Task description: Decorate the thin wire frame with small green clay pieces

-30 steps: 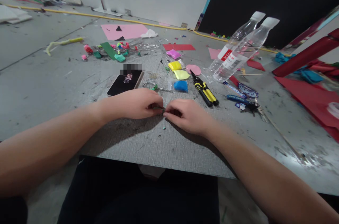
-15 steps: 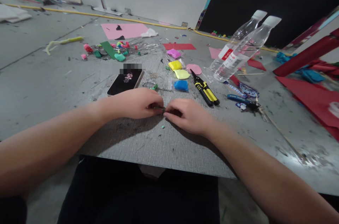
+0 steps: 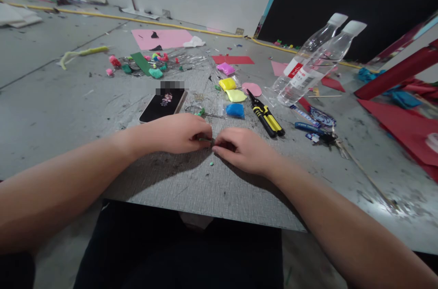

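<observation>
My left hand [image 3: 183,133] is closed in a pinch on a thin, dark, wire-like piece, mostly hidden by the fingers. Fingertip to fingertip with it, my right hand [image 3: 241,147] is closed too; what it pinches is too small to make out. A tiny green bit of clay [image 3: 211,163] lies on the table just below the fingertips. Beyond the left hand is a bent wire loop with a green clay lump [image 3: 201,112] on it. A black phone [image 3: 164,104] lies behind my left wrist. Black and yellow pliers [image 3: 265,116] rest beyond my right hand.
Packets of blue clay [image 3: 235,110], yellow clay [image 3: 227,84] and purple clay [image 3: 226,68] lie ahead. Two clear bottles [image 3: 308,68] stand at right, near keys [image 3: 328,137]. Wires with coloured clay [image 3: 157,59] and pink paper [image 3: 160,39] lie farther back. The table edge [image 3: 205,214] is close to my body.
Both hands keep almost the same pose at the same spot, fingertips together. The whole view has shifted very slightly; nothing was picked up or put down.
</observation>
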A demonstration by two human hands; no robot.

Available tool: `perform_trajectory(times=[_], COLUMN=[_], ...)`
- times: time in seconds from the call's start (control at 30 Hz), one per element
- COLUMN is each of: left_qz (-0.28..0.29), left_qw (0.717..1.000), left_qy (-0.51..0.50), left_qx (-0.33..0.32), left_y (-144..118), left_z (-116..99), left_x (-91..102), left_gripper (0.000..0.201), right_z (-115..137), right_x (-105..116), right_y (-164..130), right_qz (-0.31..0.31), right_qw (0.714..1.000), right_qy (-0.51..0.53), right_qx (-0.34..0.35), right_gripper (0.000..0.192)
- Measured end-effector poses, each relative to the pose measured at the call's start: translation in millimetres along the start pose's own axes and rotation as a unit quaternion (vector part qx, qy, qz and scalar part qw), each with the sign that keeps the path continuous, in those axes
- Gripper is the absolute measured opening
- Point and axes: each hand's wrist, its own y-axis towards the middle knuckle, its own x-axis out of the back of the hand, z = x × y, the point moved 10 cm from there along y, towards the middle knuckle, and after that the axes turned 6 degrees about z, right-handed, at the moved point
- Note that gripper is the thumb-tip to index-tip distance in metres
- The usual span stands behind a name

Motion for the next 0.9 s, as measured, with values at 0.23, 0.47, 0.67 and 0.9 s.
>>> perform_trajectory(times=[0.23,0.47,0.67,0.9], left_qz=[0.003,0.003,0.005,0.005], left_qw=[1.0,1.0,1.0,1.0], left_qy=[-0.001,0.005,0.007,0.011], left_qx=[0.006,0.007,0.004,0.002], left_y=[0.6,0.1,-1.9,-1.8], left_z=[1.3,0.5,-0.4,-0.6], left_x=[-0.8,-0.8,-1.1,-1.6], left_gripper=[0.021,0.02,0.02,0.018], right_z=[0.5,1.4,1.5,1.2], right_x=[1.1,0.2,0.5,-1.3], right_y=[-0.8,-0.5,-0.2,0.0], right_qz=[0.0,0.007,0.006,0.012], right_qw=[1.0,1.0,1.0,1.0], right_qy=[0.002,0.006,0.005,0.004], right_qx=[0.002,-0.004,-0.001,-0.006], right_gripper=[0.008,0.008,0.008,0.008])
